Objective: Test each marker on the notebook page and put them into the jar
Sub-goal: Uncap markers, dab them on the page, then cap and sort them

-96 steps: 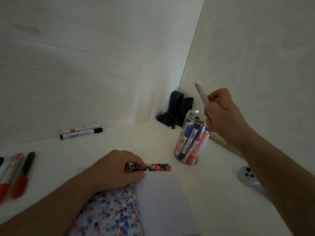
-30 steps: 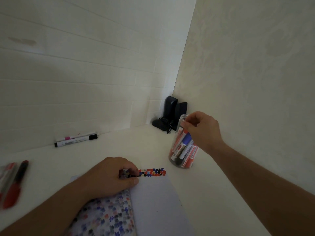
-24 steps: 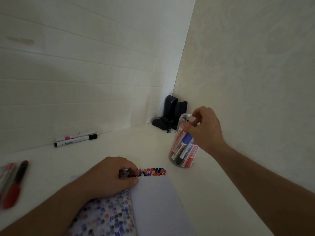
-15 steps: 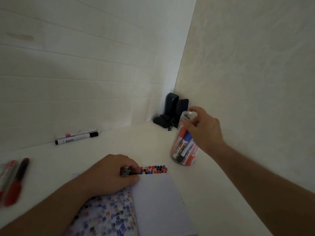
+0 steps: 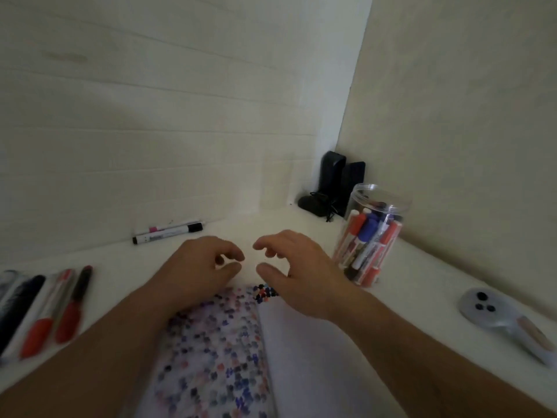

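A clear plastic jar (image 5: pixel 373 233) stands at the right and holds several red, blue and black markers. The notebook (image 5: pixel 241 351) lies open in front of me, with a flower-patterned left side, a blank white page on the right and a strip of coloured marks at its top. My left hand (image 5: pixel 199 267) hovers over the notebook's top edge, its fingers loosely curled and holding nothing. My right hand (image 5: pixel 298 267) hovers beside it, also loosely curled and empty. Red and black markers (image 5: pixel 57 309) lie at the left edge. Two more markers (image 5: pixel 167 232) lie by the back wall.
Two black speakers (image 5: pixel 334 184) with a cable stand in the back corner. A grey controller (image 5: pixel 509 319) lies on the white desk at the right. Walls close in the desk at the back and right.
My right hand has left the jar's rim and moved left over the notebook. My left hand has let go of the page's top edge and lifted. The marker now stands in the jar.
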Demonstrator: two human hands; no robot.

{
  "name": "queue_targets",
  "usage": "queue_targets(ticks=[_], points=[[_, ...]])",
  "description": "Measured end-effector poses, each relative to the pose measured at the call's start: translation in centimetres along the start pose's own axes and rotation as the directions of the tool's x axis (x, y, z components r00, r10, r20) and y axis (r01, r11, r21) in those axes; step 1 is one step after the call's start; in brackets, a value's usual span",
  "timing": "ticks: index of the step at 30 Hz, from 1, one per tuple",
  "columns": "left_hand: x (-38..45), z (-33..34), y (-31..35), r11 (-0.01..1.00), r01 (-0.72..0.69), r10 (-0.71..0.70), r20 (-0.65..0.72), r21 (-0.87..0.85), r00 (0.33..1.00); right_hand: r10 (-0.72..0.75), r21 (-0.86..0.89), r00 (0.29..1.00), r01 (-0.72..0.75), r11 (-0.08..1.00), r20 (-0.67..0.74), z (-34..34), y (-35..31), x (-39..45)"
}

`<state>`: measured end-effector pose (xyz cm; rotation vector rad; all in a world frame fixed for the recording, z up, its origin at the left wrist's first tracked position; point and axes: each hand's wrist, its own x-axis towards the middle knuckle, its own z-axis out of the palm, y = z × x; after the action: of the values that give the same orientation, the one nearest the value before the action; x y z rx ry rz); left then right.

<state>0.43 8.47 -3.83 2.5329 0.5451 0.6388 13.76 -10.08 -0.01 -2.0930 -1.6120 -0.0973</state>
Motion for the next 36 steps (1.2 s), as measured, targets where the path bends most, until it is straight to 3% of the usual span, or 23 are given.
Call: queue_targets(ticks=[2,4,8,18,21,26,28,30,31,33,36], points=[[0.8,-1.1,-2.9,0.986,0.121,-0.104,-0.14,0.113,0.985,0.011,0.042,0.994,-0.015,0.999,0.105,3.0,-0.1,0.2],[1.1,-2.1,-5.6,0.943,0.273,-0.22,-0.259,0.189,0.94,0.027,0.133,0.995,-0.039,0.99,0.093,4.8,0.1,0.3],[1.4,-2.0,-7.3,0.827,0.486,-0.419,-0.266,0.281,0.868,-0.12,0.053,0.993,0.12,0.991,-0.001,6.1,0.4,0.2],[1.6,-1.9,-6.1,0.684,0.577,-0.492,-0.303,0.445,0.816,-0.091,0.227,0.989,0.115,0.967,-0.116,5.9,1.4,-0.3],[1.6,-1.9,-5.9,0.69,0.566,-0.453,-0.341,0.451,0.824,-0.088,0.224,0.99,0.111,0.968,-0.109,5.8,1.3,-0.4],[1.3,-1.5,-5.0,0.718,0.507,-0.427,-0.274,0.477,0.862,-0.097,0.226,0.991,0.116,0.967,-0.095,5.2,0.9,-0.5],[1.3,-1.8,-3.4,0.83,0.435,-0.331,-0.32,0.349,0.888,-0.105,0.218,0.991,0.121,0.968,-0.084,5.1,0.8,-0.5],[0.9,-2.1,-0.7,0.952,0.306,-0.281,-0.336,0.021,0.899,-0.088,0.244,0.99,0.112,0.963,-0.107,4.7,0.7,-0.4],[0.6,-2.2,1.0,0.953,0.243,-0.289,-0.294,-0.183,0.911,-0.068,0.276,0.989,0.102,0.956,-0.128,4.5,0.8,-0.3],[-0.4,-1.8,4.0,0.834,0.202,-0.286,-0.09,-0.513,0.954,-0.043,0.307,0.985,0.093,0.947,-0.166,4.3,1.0,-0.1],[-1.6,-0.5,6.4,0.634,0.288,-0.206,0.202,-0.718,0.957,-0.089,0.276,0.963,0.16,0.948,-0.254,4.6,1.9,0.2]])
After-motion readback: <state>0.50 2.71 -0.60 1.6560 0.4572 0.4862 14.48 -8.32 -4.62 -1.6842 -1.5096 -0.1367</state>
